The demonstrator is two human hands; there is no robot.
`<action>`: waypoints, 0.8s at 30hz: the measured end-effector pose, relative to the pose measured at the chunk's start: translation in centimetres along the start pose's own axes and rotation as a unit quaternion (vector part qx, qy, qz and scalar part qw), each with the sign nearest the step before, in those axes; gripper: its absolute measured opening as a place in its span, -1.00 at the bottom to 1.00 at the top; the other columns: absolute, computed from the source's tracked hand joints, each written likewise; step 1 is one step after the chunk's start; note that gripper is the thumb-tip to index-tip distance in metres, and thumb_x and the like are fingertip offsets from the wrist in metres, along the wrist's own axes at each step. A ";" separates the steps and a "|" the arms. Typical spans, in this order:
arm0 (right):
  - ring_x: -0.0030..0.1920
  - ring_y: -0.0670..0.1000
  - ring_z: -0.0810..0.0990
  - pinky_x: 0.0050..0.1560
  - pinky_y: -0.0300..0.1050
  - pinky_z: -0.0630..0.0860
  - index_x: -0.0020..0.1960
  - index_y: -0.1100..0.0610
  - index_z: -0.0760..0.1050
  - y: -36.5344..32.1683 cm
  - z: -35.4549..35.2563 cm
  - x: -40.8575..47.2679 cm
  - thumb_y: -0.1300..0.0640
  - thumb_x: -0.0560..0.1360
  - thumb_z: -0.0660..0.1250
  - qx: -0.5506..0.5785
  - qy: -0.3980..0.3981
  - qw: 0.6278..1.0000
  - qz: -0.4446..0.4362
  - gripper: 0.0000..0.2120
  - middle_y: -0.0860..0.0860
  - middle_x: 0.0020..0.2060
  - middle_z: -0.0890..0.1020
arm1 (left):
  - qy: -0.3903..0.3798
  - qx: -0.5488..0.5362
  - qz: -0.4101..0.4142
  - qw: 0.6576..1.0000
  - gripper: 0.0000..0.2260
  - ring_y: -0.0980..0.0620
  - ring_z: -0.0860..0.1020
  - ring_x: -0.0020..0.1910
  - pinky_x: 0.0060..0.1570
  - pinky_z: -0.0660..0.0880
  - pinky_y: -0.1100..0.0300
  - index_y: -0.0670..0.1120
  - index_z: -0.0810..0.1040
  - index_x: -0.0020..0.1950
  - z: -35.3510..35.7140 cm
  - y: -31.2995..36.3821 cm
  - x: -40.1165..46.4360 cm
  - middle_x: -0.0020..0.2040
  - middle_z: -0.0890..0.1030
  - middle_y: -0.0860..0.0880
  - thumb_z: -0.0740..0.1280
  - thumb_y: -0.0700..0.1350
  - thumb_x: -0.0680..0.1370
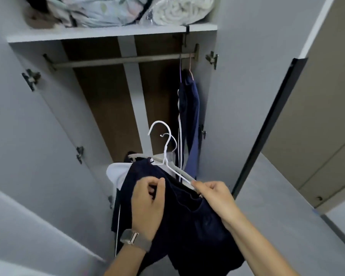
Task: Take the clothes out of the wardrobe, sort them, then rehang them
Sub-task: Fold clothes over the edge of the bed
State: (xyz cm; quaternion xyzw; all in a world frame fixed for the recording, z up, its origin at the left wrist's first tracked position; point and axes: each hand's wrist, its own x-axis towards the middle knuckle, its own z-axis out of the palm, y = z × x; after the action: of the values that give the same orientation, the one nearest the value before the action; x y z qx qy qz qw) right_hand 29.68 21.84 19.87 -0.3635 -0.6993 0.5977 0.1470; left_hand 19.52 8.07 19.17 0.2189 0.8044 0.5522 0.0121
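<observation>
Below the wardrobe rail [124, 60], the left hand [147, 206] pinches one navy garment [191, 226]. Two white hangers [168, 154] rise hooks-up, long axis slanting down-right into the right hand's [213, 198] pinch. Two garments [189, 116] hang at the rail's right end.

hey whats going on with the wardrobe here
A person stands at the open wardrobe holding a dark navy garment in both hands. The left hand pinches the cloth; the right hand grips it along with a white hanger. On the rail, one blue garment hangs at the far right.
</observation>
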 end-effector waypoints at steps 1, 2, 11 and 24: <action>-0.46 -0.04 0.24 -0.48 -0.27 0.19 -0.38 0.14 0.37 -0.4 1.3 0.6 0.02 0.47 0.36 0.009 -0.007 1.000 0.006 -0.67 0.02 -0.51 0.27 | -0.060 -0.031 -0.046 0.997 -0.82 0.10 0.53 -0.12 0.01 0.48 0.08 -0.06 0.57 -0.12 0.2 0.0 0.6 -0.16 0.58 0.06 0.26 0.00 0.56; -0.44 -0.05 0.26 -0.45 -0.23 0.20 -0.36 0.13 0.37 -0.8 2.6 1.3 0.06 0.48 0.33 0.022 -0.013 1.000 0.011 -0.71 0.01 -0.50 0.29 | -0.116 -0.057 -0.084 0.988 -0.76 0.14 0.54 -0.10 0.04 0.48 0.10 -0.08 0.60 -0.09 0.4 0.1 1.6 -0.14 0.61 0.04 0.22 0.01 0.57; -0.32 -0.02 0.55 -0.25 -0.14 0.45 -0.28 0.15 0.50 -4.0 7.2 9.6 0.18 0.56 0.24 0.169 -0.094 0.978 0.074 -0.76 0.03 -0.41 0.55 | -0.133 -0.149 -0.159 0.967 -0.82 0.04 0.48 -0.24 -0.17 0.44 0.23 -0.22 0.53 -0.13 4.1 -0.6 12.7 -0.26 0.52 -0.10 0.27 -0.12 0.57; -0.54 -0.13 0.22 -0.53 -0.25 0.18 -0.21 0.12 0.36 -8.4 4.8 26.4 0.13 0.62 0.17 0.048 -0.069 0.996 0.032 -0.77 -0.10 -0.53 0.30 | -0.048 -0.229 -0.192 0.953 -0.80 0.10 0.46 -0.19 -0.27 0.41 0.45 -0.08 0.44 -0.20 5.2 -2.8 27.5 -0.26 0.45 -0.01 0.17 -0.13 0.61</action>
State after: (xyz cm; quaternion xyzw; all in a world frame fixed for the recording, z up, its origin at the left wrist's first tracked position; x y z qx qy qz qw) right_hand 5.55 36.21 20.60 -0.3356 -0.6662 0.6589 0.0967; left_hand -4.89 21.85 20.80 0.0783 0.6817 0.6976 0.2063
